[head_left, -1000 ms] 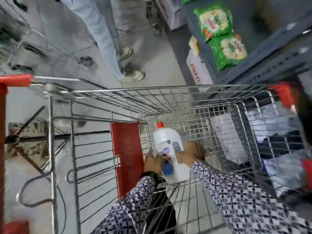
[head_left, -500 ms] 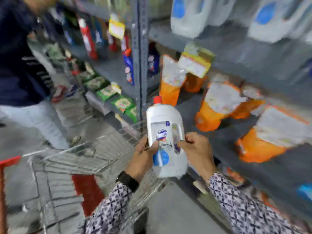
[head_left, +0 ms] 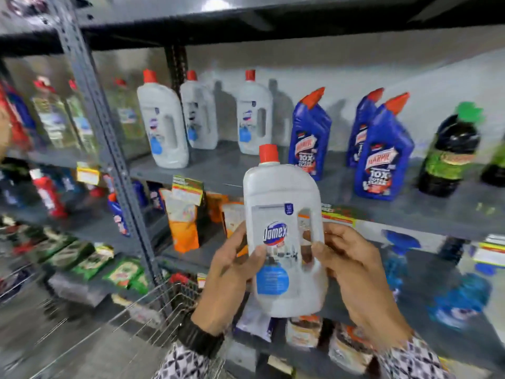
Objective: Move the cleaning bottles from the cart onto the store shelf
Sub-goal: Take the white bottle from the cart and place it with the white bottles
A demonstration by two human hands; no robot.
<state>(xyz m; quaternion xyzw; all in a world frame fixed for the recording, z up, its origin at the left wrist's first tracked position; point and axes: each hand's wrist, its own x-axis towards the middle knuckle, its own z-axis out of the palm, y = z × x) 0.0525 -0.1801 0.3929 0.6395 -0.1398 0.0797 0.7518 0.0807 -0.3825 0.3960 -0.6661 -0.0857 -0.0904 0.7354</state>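
Observation:
I hold a white Domex cleaning bottle [head_left: 281, 231] with a red cap upright in front of the grey store shelf [head_left: 218, 170]. My left hand [head_left: 229, 277] grips its left side and my right hand [head_left: 352, 266] grips the handle side. Three matching white bottles [head_left: 164, 124] stand at the back of that shelf, up and to the left. Only a corner of the wire cart [head_left: 153, 305] shows at the bottom left, its contents hidden.
Blue Harpic bottles [head_left: 382, 154] and a dark bottle with a green cap [head_left: 451, 154] stand on the same shelf to the right. Orange pouches [head_left: 183, 220] fill the shelf below. A grey upright post [head_left: 109, 149] divides the shelving on the left.
Both hands lifted the white bottle out of the cart and up to shelf height. My view swung from the cart floor up to the shelves.

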